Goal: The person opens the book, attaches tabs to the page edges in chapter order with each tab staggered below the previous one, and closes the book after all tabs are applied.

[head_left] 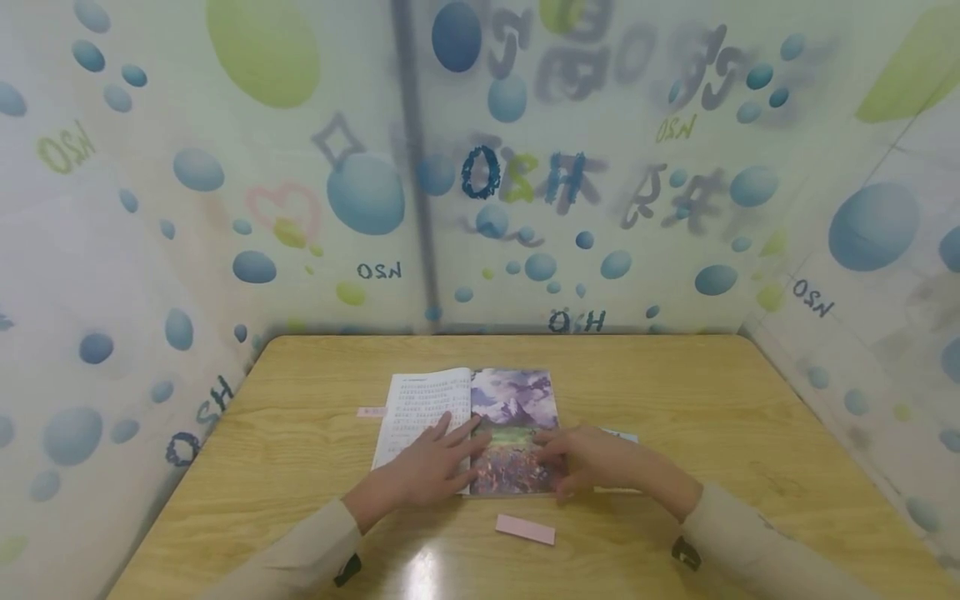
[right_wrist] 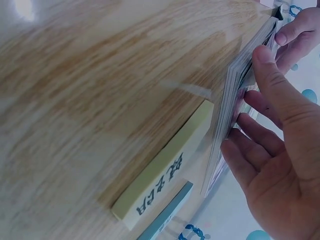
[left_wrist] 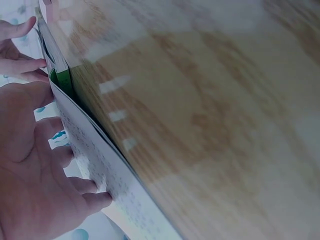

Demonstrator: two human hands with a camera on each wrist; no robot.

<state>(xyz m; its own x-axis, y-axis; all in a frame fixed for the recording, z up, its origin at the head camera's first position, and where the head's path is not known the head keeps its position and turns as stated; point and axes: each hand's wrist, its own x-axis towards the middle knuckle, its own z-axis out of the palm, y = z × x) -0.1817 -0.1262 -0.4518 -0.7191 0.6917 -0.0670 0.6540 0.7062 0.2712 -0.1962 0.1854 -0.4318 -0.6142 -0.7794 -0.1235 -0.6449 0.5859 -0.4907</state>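
Observation:
An open book (head_left: 513, 467) lies on the table, with printed text on its left page (head_left: 427, 396) and a mountain and flower-field picture on the right page. My left hand (head_left: 427, 471) rests across the left page and the fold, fingers spread and the fingertips reaching onto the picture. On the right page's outer part lie the fingertips of my right hand (head_left: 588, 457), its thumb near the page's lower right corner. From the right wrist view, the right hand (right_wrist: 280, 145) has slightly bent fingers against the page, and nothing is pinched between them.
A pink strip (head_left: 525, 529) lies in front of the book. Another pink strip (head_left: 371, 411) sticks out at its left edge. Right of the book are a yellow strip with handwriting (right_wrist: 162, 170) and a blue-green one (right_wrist: 167, 210). Patterned curtains (head_left: 525, 292) surround the wooden table (head_left: 300, 433).

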